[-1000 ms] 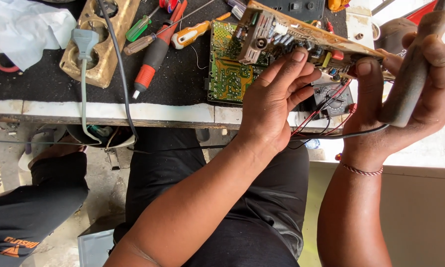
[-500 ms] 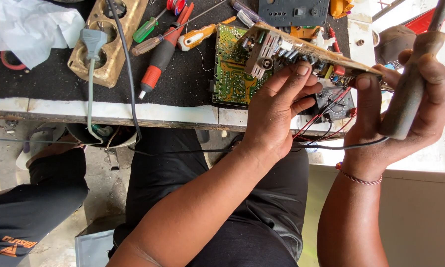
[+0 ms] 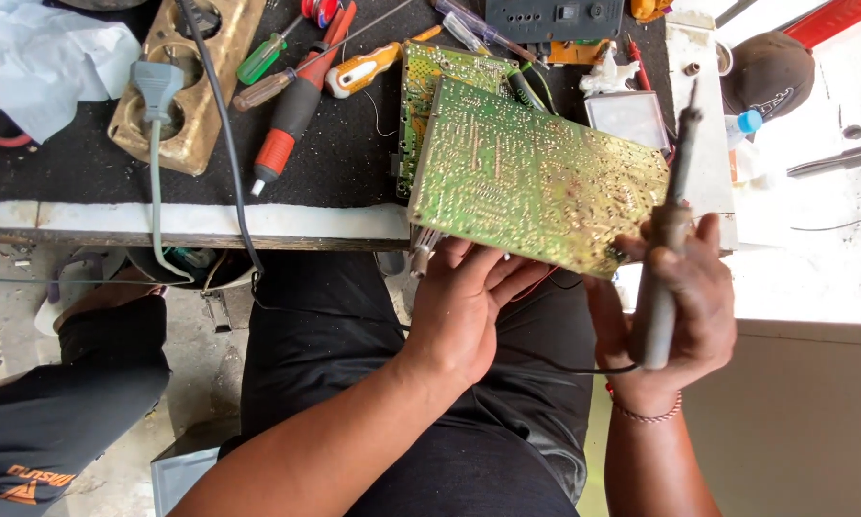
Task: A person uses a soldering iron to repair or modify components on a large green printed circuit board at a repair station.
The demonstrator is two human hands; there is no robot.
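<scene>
Across the black bench mat lie screwdrivers, a brass socket block and a second board. Over the bench edge, the left hand props up the green circuit board (solder side up, speckled silver), while the right hand grips a soldering iron.
</scene>
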